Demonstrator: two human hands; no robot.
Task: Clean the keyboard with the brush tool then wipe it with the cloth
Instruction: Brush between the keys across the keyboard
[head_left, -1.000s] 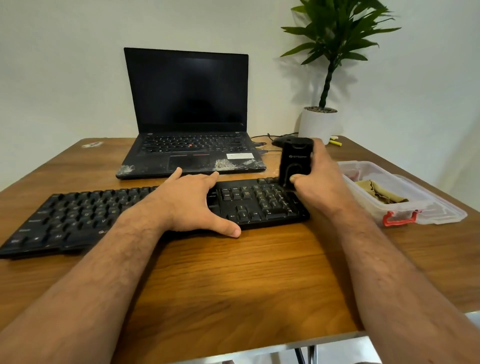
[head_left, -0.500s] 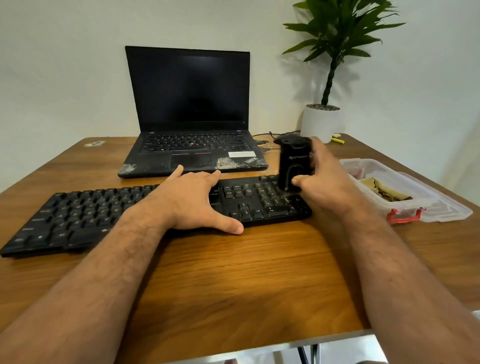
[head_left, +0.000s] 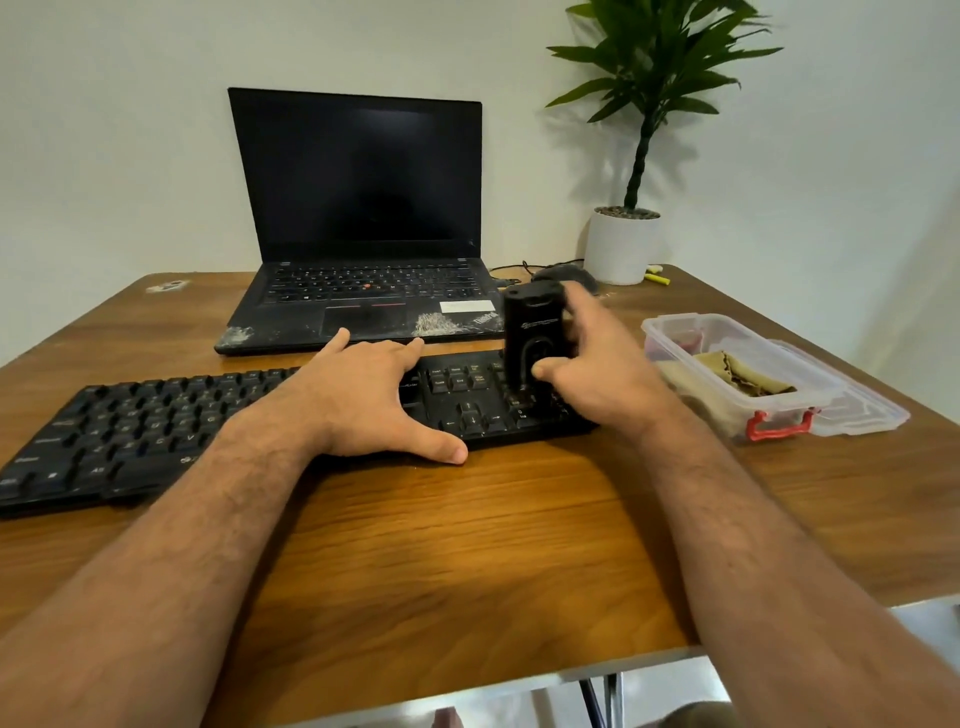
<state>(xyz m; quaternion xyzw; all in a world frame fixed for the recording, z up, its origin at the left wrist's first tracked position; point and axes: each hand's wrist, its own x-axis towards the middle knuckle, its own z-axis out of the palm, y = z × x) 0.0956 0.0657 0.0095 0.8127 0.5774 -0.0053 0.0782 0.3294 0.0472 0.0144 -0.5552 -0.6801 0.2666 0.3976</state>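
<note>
**One hand steadies, the other brushes the number pad**

At the left, the long black plastic keyboard (head_left: 156, 426) lies across the brown wood-grain table (head_left: 467, 545), its left end angled toward the person. The left hand (head_left: 363, 405) lies flat on the keyboard's middle with fingers straight and thumb spread along the front edge; it grips nothing, and its likely purpose is to stop the board sliding under the brushing. Behind it stands an open black laptop (head_left: 358, 218) with a dark screen.

Further right, the right hand (head_left: 597, 374) curls its fingers and thumb round the upright black block-shaped brush tool (head_left: 532, 343), whose lower end meets the keys at the keyboard's right end. Holding it vertical probably lets the bristles reach between the keys; the bristles themselves are hidden.

At the far right, a clear plastic box with a red latch (head_left: 748, 395) holds the folded tan cloth (head_left: 743, 376), near enough to reach. The wiping step seems not yet begun.
</note>
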